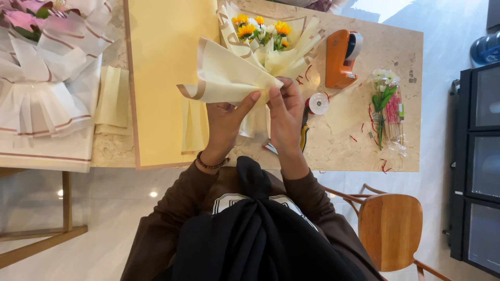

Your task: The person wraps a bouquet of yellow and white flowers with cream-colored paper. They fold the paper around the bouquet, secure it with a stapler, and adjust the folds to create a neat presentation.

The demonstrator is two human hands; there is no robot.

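Pinched between the thumb and fingers of the left hand (225,122) is a folded sheet of cream wrapping paper (224,78) with a brown border; the same fold is gripped from the other side by the fingertips of the right hand (285,112), both hands being closed on the paper. Both forearms are raised from the lap, palms turned toward each other, wrists close together; a beaded bracelet (211,165) is worn on the left wrist. The paper is held above the near half of the stone table (364,140) and is wrapped around a bouquet of yellow and white flowers (260,30), which points away from the person. Just right of the right hand lie a roll of ribbon (318,103) and an orange tape dispenser (341,57); farther right, well apart, a small wrapped bunch of flowers (386,104) is laid. To the left, a large yellow sheet (166,62) is spread flat, reaching the near table edge. A finished pink-and-white bouquet (47,62) occupies the far left corner. A wooden chair (390,229) stands at the lower right, off the table.
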